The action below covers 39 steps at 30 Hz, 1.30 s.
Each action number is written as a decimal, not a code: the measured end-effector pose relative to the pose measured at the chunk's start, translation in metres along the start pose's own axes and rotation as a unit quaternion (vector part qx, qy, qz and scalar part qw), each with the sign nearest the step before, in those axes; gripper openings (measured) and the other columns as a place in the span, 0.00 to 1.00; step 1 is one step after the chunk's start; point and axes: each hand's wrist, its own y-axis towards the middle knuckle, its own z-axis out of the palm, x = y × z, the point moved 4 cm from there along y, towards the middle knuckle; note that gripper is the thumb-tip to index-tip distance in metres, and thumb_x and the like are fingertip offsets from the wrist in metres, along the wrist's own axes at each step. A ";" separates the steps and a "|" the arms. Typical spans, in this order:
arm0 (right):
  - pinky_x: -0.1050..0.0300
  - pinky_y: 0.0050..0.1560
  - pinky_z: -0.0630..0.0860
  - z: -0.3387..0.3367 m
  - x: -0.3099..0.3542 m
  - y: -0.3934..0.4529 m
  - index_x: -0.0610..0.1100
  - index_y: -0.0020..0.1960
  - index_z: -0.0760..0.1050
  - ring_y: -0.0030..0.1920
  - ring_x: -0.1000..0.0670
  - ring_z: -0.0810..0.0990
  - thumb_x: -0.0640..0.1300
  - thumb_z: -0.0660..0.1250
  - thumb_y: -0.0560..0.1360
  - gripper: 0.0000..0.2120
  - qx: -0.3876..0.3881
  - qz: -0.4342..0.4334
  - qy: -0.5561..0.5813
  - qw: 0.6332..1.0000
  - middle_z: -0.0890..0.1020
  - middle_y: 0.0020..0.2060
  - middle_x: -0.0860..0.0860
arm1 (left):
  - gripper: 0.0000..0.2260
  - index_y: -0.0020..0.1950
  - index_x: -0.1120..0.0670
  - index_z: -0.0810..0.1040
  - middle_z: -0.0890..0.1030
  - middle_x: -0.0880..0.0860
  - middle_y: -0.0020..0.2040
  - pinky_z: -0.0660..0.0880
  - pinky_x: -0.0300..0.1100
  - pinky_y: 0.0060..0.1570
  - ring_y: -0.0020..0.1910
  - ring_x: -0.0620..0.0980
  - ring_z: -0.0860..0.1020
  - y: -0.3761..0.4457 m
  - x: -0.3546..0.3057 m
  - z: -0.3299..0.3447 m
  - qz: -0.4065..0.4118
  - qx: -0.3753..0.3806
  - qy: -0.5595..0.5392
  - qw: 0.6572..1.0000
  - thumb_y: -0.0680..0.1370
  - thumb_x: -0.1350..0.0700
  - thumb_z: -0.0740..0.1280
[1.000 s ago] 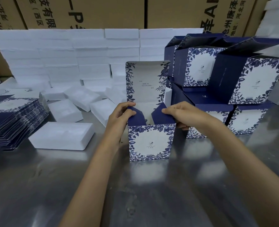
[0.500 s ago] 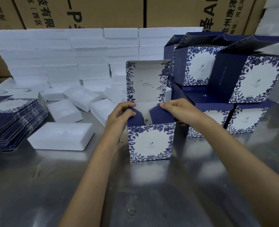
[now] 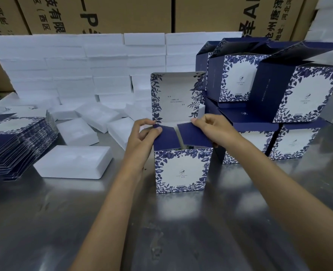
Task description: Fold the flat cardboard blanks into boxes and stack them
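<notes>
Change: both navy side flaps have been drawn further inward over the box (image 3: pixel 181 171) mouth.
Worktop: steel worktop (image 3: pixel 44 222); flat blanks (image 3: pixel 15 141) at left edge, folded boxes (image 3: pixel 279 94) stacked at right, foam blocks (image 3: pixel 83 65) behind.
Left hand (image 3: pixel 142 133): left flap pinched.
Right hand (image 3: pixel 214 130): right flap pinched.
Box: upright at worktop centre, lid raised.

box (image 3: pixel 181 171) centre table (image 3: pixel 161 231), blanks (image 3: pixel 15 139) left, stacked boxes (image 3: pixel 269 90) right

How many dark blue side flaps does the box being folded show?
2: the left flap, pinched by the left hand, and the right flap, held by the right hand. Any others may be hidden inside.
</notes>
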 end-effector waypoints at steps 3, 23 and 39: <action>0.62 0.34 0.71 -0.001 0.003 -0.002 0.51 0.52 0.74 0.39 0.54 0.76 0.48 0.65 0.81 0.02 -0.032 -0.025 0.053 0.998 0.78 0.46 0.50 | 0.19 0.66 0.41 0.68 0.85 0.51 0.54 0.78 0.45 0.52 0.48 0.50 0.83 0.002 0.002 0.000 -0.001 -0.005 -0.021 1.000 0.79 0.55 0.69; 0.65 0.51 0.74 0.005 0.025 -0.005 0.47 0.45 0.78 0.49 0.54 0.80 0.34 0.63 0.78 0.10 0.038 -0.098 0.000 0.994 0.83 0.48 0.53 | 0.11 0.58 0.50 0.79 0.83 0.49 0.58 0.77 0.44 0.50 0.54 0.50 0.80 0.009 -0.014 0.003 -0.008 0.029 0.080 0.996 0.79 0.63 0.65; 0.51 0.46 0.68 0.034 0.035 0.005 0.42 0.49 0.70 0.49 0.46 0.73 0.45 0.55 0.84 0.09 0.073 -0.081 -0.173 0.979 0.77 0.48 0.48 | 0.08 0.52 0.55 0.77 0.78 0.50 0.50 0.68 0.40 0.40 0.49 0.50 0.75 0.027 -0.033 0.038 0.004 0.015 0.391 0.920 0.83 0.56 0.58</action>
